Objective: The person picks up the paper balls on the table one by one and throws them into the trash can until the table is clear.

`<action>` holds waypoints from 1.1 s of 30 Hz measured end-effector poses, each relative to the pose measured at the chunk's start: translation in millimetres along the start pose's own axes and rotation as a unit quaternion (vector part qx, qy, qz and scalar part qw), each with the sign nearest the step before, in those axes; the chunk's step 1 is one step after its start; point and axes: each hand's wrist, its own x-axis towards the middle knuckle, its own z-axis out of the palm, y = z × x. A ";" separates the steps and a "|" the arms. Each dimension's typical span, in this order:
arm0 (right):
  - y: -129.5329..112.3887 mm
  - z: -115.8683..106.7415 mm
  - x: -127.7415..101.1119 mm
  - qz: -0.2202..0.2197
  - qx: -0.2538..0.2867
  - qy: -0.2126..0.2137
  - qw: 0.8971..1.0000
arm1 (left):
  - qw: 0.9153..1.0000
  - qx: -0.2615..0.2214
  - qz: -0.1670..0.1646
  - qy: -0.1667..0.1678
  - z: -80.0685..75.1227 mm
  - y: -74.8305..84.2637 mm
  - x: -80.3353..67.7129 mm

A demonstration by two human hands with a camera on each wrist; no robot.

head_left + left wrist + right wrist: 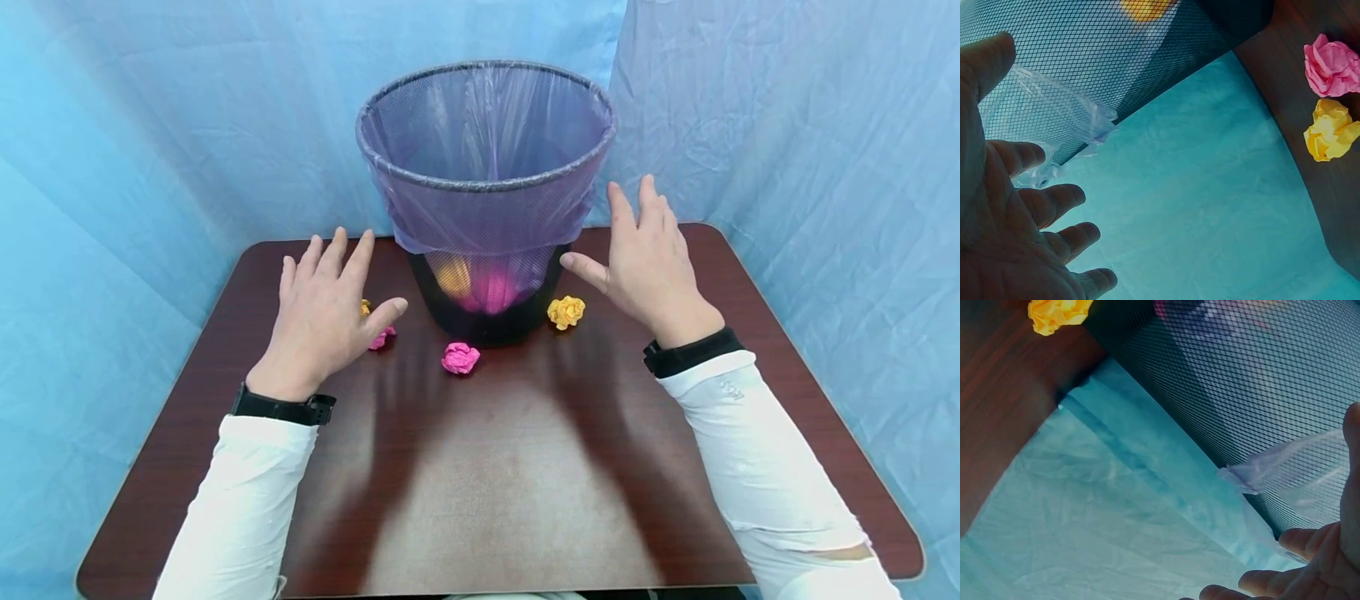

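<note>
Left hand [318,317], right hand [651,262] spread wide, empty, flanking round black-mesh purple-plastic-lined bin [487,212]. Likely pre-grip; next needs inward closing.

I wore white sleeves [242,500], the right bearing a small grey marking [731,389], plus black wristbands [277,407] left and right.

Left grip [321,315], right grip [651,262]: outstretched
</note>
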 end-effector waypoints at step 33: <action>6.5 48.8 -16.0 0.003 -0.005 -0.040 0.999 | 1.000 0.002 -0.006 -0.022 42.5 -2.9 -20.0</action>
